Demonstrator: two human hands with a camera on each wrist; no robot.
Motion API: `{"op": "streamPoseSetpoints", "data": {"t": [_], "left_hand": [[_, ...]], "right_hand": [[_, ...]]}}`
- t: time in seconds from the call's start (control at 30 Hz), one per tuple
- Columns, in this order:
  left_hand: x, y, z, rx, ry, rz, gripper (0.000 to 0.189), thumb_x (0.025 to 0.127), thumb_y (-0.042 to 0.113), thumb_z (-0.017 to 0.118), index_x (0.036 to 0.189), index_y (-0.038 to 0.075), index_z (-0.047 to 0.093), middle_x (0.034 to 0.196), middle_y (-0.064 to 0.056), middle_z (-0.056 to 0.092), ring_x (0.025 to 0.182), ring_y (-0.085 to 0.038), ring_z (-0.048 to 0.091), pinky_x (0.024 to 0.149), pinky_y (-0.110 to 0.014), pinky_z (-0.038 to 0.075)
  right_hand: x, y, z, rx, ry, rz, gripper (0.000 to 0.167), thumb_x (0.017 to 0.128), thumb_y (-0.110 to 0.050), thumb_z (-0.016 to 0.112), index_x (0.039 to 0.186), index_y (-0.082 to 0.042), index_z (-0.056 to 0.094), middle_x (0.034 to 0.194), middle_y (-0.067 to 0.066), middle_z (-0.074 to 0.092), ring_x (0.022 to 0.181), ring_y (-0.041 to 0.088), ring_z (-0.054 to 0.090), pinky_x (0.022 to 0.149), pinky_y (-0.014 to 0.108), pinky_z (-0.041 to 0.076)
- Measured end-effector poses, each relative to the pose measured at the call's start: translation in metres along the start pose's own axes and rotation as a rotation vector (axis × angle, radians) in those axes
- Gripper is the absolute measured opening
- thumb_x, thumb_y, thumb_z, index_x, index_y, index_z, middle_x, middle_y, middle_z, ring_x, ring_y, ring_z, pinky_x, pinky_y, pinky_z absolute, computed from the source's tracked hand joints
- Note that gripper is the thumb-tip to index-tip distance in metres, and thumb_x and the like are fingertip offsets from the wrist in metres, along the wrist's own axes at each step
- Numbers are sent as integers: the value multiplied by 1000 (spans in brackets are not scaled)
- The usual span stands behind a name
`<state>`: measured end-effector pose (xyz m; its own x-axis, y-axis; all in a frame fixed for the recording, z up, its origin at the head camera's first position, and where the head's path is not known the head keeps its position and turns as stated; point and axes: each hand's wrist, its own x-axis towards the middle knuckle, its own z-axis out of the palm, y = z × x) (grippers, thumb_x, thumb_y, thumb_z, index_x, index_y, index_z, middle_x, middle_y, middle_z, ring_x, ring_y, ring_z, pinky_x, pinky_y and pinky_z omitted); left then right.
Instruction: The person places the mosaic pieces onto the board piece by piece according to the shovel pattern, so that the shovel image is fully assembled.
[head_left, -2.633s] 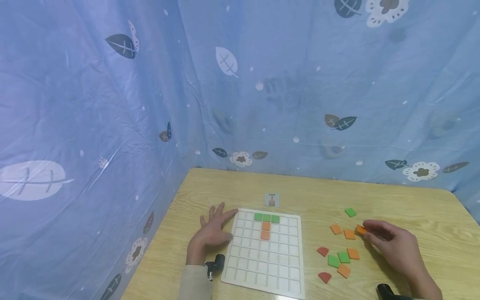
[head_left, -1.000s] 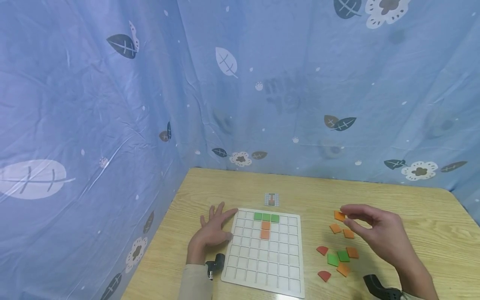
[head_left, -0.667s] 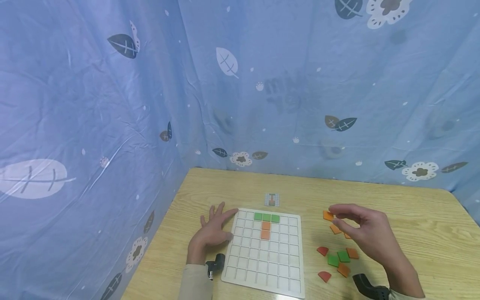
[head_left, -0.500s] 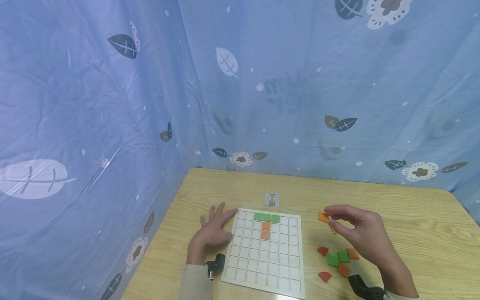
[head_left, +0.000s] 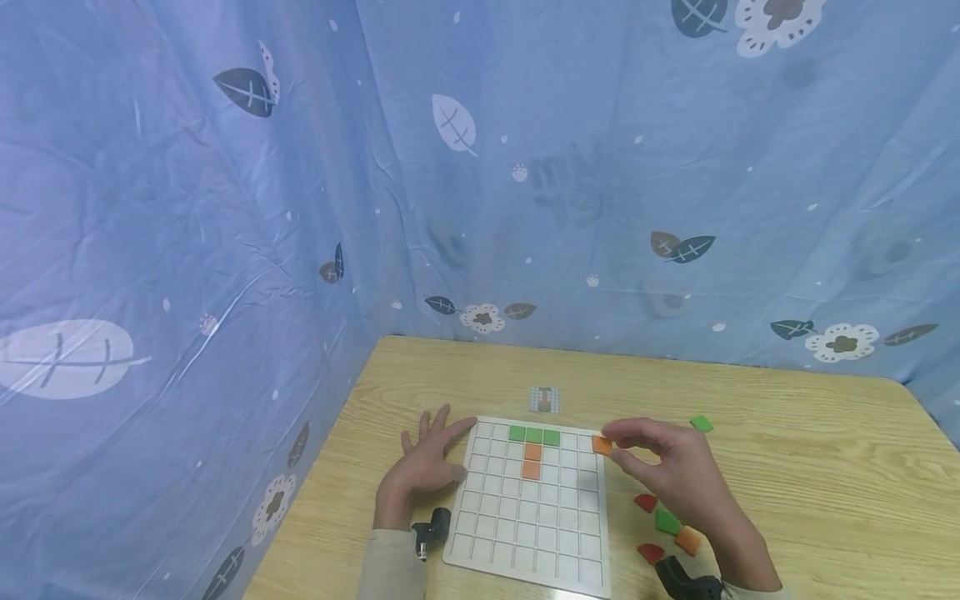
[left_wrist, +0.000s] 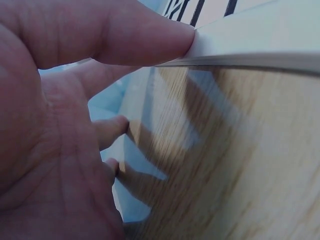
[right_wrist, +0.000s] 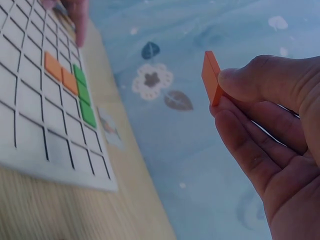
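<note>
My right hand (head_left: 675,467) pinches an orange square tile (right_wrist: 211,79) between thumb and fingertips. In the head view that tile overlaps the top right corner of the white grid board (head_left: 525,533). Against the board's left edge rests my left hand (head_left: 423,462), fingers spread; in the left wrist view its thumb (left_wrist: 150,35) touches the board's side. Three green tiles (head_left: 534,435) sit in a row at the top of the grid. Below the middle one, two orange tiles (head_left: 532,461) form a column.
A small pattern card (head_left: 544,399) lies behind the board. Right of it on the wooden table (head_left: 825,467) are red quarter-round tiles (head_left: 650,553), a green tile (head_left: 667,521), an orange tile (head_left: 688,541) and a farther green tile (head_left: 701,423). Other loose tiles are hidden by the right arm. Blue curtains hang behind.
My right hand picked up an orange tile from the loose pieces and carried it left to the board's top right corner. The left hand has stayed in place.
</note>
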<state>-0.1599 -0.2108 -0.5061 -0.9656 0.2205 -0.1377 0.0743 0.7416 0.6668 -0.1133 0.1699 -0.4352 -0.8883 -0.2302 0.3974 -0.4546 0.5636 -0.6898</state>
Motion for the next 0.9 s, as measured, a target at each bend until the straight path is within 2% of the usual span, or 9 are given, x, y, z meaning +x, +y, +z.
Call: {"op": "streamPoseSetpoints", "data": {"t": [0.4, 0.6, 0.9], "left_hand": [[-1, 2, 0, -13, 5, -4, 91, 73, 8, 75, 161, 23, 57, 182, -24, 17, 168, -56, -2, 122, -88, -11], [0, 1, -1, -12, 5, -4, 91, 73, 7, 76, 160, 23, 57, 182, -24, 17, 168, -56, -3, 123, -87, -12], [-1, 0, 1, -17, 10, -8, 91, 72, 8, 78, 160, 24, 58, 182, -23, 18, 168, -54, -2, 123, -86, -11]], "right_hand": [[4, -9, 22, 42, -43, 0, 29, 91, -7, 86, 112, -28, 84, 115, -15, 82, 107, 7, 79, 89, 38, 68], [2, -9, 32, 31, -36, -24, 34, 88, -4, 88, 109, -30, 84, 112, -16, 82, 103, 6, 79, 86, 36, 68], [2, -10, 43, 37, -82, -37, 32, 88, -5, 88, 109, -29, 83, 109, -19, 82, 101, 3, 77, 86, 35, 67]]}}
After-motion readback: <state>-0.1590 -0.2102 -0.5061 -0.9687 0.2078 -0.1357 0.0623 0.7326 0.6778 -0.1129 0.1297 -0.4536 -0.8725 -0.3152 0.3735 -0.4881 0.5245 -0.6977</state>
